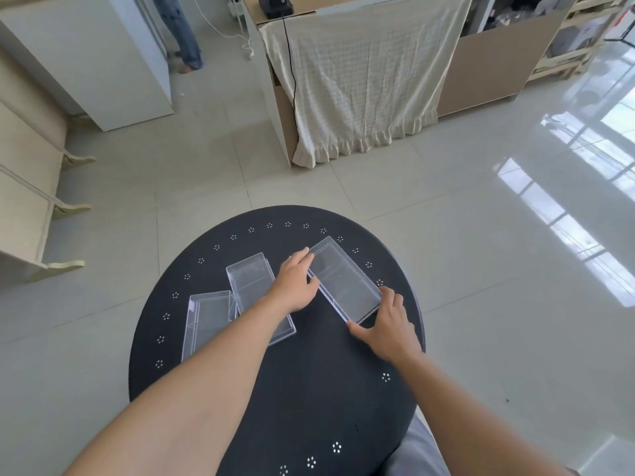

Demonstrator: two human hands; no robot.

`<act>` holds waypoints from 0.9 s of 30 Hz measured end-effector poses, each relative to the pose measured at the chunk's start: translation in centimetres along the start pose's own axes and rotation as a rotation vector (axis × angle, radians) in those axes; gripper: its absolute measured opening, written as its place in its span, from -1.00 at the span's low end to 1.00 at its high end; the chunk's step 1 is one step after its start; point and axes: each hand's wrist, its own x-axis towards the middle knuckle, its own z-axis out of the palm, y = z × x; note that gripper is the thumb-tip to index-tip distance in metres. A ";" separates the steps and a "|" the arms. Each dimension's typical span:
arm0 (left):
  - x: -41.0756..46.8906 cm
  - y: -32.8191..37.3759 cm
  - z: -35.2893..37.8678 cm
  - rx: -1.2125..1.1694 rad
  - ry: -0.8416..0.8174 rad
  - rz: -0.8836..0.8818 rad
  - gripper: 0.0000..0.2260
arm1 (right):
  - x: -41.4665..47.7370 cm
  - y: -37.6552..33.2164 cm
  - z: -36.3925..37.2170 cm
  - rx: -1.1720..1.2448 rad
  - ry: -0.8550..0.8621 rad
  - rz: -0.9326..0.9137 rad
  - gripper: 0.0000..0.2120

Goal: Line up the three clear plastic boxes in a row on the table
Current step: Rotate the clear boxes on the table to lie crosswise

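Three clear plastic boxes lie on a round black table (309,389). The right box (345,281) sits at an angle, its far end pointing up and left. My left hand (296,281) grips its far-left long edge, thumb and fingers on the rim. My right hand (386,326) holds its near corner between thumb and fingers. The middle box (252,283) lies tilted under my left forearm, partly hidden. The left box (208,319) rests beside it, its right edge touching or slightly under the middle box.
The table rim carries small white dot patterns. Shiny tiled floor (481,269) surrounds the table. A cloth-draped counter (360,80) stands beyond, white cabinets (86,63) at the left, and a person's legs (182,32) at the back.
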 end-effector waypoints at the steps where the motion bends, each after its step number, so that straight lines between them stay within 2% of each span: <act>1: -0.1 -0.2 0.2 0.004 0.032 -0.016 -0.42 | 0.1 0.4 -0.2 0.033 -0.004 -0.003 -0.01; 3: -0.2 -0.2 0.6 -0.032 0.103 -0.073 -0.44 | 0.2 1.6 -0.7 0.080 -0.036 -0.022 0.00; 6: -0.8 0.4 0.7 -0.243 0.178 -0.208 -0.46 | 0.4 3.3 -1.5 0.134 -0.084 -0.052 0.03; 8: -1.3 0.4 1.0 -0.304 0.163 -0.294 -0.44 | 0.4 4.1 -2.0 0.185 -0.113 -0.051 0.00; 11: -2.4 0.7 1.8 -0.273 0.067 -0.347 -0.45 | 0.3 4.8 -2.5 0.232 -0.151 -0.043 -0.12; 13: -2.8 1.1 2.0 -0.285 0.069 -0.348 -0.48 | 0.4 5.2 -2.4 0.274 -0.174 -0.046 -0.16; 18: -3.7 1.4 1.7 -0.310 0.199 -0.323 -0.49 | 0.9 5.4 -2.9 0.480 -0.242 0.006 -0.30; 22: -4.8 1.4 1.4 -0.445 0.237 -0.314 -0.51 | 0.5 4.1 -3.9 0.567 -0.204 0.080 -0.48; 24: -5.6 1.3 1.2 -0.467 0.223 -0.300 -0.44 | 0.5 3.9 -4.0 0.596 -0.184 0.100 -0.46; 27: -6.8 1.0 1.1 -0.436 0.182 -0.257 -0.37 | 1.0 4.0 -4.3 0.630 -0.174 0.143 -0.29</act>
